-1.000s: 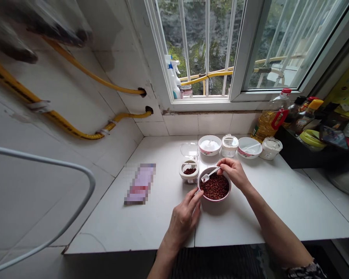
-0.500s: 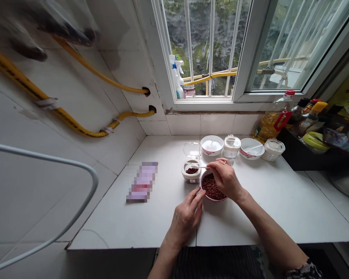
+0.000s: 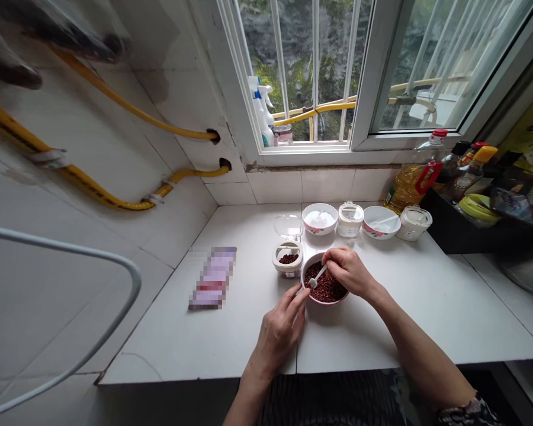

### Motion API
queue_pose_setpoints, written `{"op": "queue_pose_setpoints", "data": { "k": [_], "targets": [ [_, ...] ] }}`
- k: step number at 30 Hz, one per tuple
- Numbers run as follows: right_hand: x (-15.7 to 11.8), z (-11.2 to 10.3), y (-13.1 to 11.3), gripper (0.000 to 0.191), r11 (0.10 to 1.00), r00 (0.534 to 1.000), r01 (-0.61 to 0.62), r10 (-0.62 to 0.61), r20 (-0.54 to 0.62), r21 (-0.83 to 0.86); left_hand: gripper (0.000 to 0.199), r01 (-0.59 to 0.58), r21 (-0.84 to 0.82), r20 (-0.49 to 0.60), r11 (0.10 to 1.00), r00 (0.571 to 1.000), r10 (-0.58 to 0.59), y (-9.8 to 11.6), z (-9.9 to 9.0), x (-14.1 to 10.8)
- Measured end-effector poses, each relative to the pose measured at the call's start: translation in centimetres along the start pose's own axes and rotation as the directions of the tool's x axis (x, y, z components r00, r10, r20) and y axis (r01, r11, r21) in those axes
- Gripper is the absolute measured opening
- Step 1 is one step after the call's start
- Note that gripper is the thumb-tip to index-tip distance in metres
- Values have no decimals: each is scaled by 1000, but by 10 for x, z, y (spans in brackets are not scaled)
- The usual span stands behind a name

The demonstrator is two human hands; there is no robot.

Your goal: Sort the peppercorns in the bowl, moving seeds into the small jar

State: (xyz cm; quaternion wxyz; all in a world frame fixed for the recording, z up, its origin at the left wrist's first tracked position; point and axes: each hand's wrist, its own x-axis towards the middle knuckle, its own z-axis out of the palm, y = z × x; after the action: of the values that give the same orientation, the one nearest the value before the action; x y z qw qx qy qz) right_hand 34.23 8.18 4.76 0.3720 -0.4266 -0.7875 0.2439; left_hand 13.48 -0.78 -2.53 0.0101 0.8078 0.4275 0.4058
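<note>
A bowl (image 3: 327,302) of dark red-brown grains stands on the white counter. My right hand (image 3: 349,272) pinches the handle of a small white spoon (image 3: 318,275), whose head is down at the grains near the bowl's left side. At the bowl's left rim rests my left hand (image 3: 282,322), fingertips touching it and closed around its edge. Just left of the bowl, a clear jar with a white collar (image 3: 287,266) holds some of the same grains; its transparent lid (image 3: 288,226) is tipped open at the back.
Behind are a bowl of white powder (image 3: 320,223), a lidded jar (image 3: 350,220), a second floral bowl (image 3: 381,223) and another jar (image 3: 414,223). An oil bottle (image 3: 411,180) and a black condiment box (image 3: 444,222) stand right. A pixelated purple packet (image 3: 213,279) lies left.
The spoon in my right hand has moved from over the open jar to down inside the bowl. My left hand stays at the bowl's rim. The view has shifted slightly.
</note>
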Motion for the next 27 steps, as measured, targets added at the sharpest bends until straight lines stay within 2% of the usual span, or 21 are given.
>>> {"op": "queue_pose_setpoints", "data": {
  "k": [4, 7, 16, 22, 27],
  "targets": [
    [0, -2, 1, 18, 968, 988, -152, 152, 19, 199, 46, 2, 3, -1, 1000, 1000, -2, 0, 0, 0],
    [1, -5, 2, 17, 947, 977, -209, 215, 4, 245, 46, 0, 13, -1, 1000, 1000, 0, 0, -1, 1],
    [2, -3, 6, 20, 998, 997, -49, 47, -59, -27, 44, -1, 12, -5, 1000, 1000, 1, 1, -1, 1],
    [2, -5, 5, 20, 998, 996, -59, 59, -61, 1, 46, -4, -1, 0, 1000, 1000, 4, 1, -2, 2],
    [2, -5, 5, 17, 974, 986, -158, 166, -35, 164, 46, 0, 0, 5, 1000, 1000, 0, 1, -2, 2]
  ]
}}
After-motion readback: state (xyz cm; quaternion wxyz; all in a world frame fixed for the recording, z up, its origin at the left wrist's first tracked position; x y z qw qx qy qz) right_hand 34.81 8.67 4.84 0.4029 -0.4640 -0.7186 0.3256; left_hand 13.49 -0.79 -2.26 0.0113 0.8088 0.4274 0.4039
